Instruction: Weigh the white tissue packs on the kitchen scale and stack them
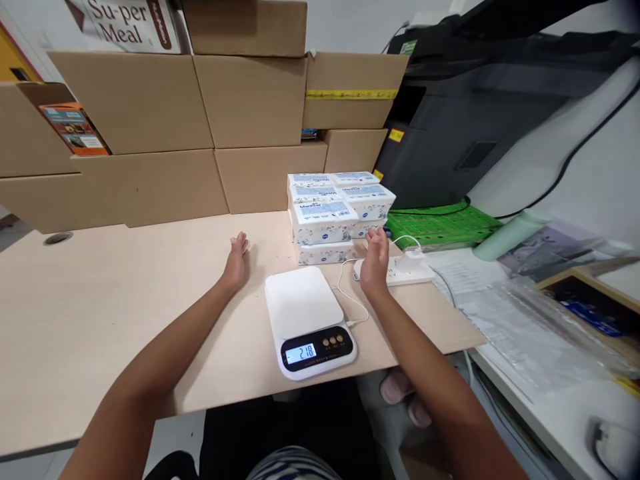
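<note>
My left hand (237,261) rests on its edge on the table, fingers stretched out and holding nothing. On the other side, my right hand (375,261) stands open beside the white power strip (425,272), partly in front of it. Between the hands lies a white digital scale (303,303) with nothing on its plate; its lit display (301,353) seems to read 2.18. Just behind the scale, several tissue packs (325,230) with blue print are stacked in two columns. A white cable (364,313) leads from the scale's right side toward the power strip.
Cardboard boxes (165,183) form a wall along the back of the wooden table (125,293). A large black printer (450,127) stands at the back right, near a green perforated board (445,225). Plastic bags (540,333) lie on the white surface to the right.
</note>
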`<state>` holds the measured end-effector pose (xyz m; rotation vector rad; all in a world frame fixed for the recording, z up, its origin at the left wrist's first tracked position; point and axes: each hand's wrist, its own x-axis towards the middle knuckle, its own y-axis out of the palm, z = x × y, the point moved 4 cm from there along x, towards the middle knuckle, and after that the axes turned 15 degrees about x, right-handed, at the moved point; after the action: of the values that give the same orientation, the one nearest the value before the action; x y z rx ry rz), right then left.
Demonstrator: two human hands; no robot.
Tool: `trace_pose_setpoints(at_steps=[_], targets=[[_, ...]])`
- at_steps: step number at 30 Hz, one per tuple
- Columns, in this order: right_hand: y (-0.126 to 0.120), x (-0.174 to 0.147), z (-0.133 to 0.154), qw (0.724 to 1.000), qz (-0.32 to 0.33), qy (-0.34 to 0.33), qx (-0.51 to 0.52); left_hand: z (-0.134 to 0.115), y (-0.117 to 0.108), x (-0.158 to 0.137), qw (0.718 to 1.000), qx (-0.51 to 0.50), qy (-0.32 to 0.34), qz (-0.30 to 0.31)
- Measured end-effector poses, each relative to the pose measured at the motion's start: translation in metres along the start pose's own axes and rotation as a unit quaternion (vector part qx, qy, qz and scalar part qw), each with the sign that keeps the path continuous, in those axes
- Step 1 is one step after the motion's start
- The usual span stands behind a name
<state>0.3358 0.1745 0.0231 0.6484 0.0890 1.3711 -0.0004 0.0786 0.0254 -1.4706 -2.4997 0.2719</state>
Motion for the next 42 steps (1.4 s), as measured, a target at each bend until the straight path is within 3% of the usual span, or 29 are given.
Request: trace_pose_setpoints(at_steps=[7,15,20,24,26,29,33,35,38,42], targets=[[0.001,0.002,-0.003,0.997,-0.048,0.042,0.040,0.001,-0.002,0.002,1.000,-0.011,0.000,-0.005],[-0.017,0.022,0.004,0.981,-0.149,0.104,0.062,-0.005,-0.005,0.000,0.999,-0.031,-0.020,-0.039],[-0.020,0.024,0.005,0.980,-0.158,0.105,0.066,-0.008,-0.008,-0.004,0.998,-0.006,-0.027,-0.057],[-0.016,0.025,0.002,0.982,-0.146,0.091,0.073,-0.026,-0.016,-0.015,0.997,0.044,0.000,-0.069],[-0.008,0.027,-0.001,0.985,-0.128,0.081,0.080,-0.042,-0.011,-0.019,0.997,0.065,0.019,-0.041],[0.012,0.029,-0.006,0.992,-0.057,0.076,0.088,-0.067,0.013,-0.020,0.995,0.090,0.041,0.026],[0.036,0.016,-0.004,0.988,0.091,0.096,0.081,-0.088,0.064,-0.030,0.977,0.106,0.057,0.178],[0.037,0.006,0.003,0.982,0.150,0.099,0.066,-0.093,0.077,-0.042,0.964,0.077,0.080,0.242],[0.023,-0.007,0.019,0.977,0.202,0.059,0.034,-0.094,0.063,-0.071,0.949,0.039,0.129,0.285],[0.004,-0.026,0.045,0.972,0.222,-0.082,0.009,-0.088,0.012,-0.134,0.928,0.034,0.164,0.333]])
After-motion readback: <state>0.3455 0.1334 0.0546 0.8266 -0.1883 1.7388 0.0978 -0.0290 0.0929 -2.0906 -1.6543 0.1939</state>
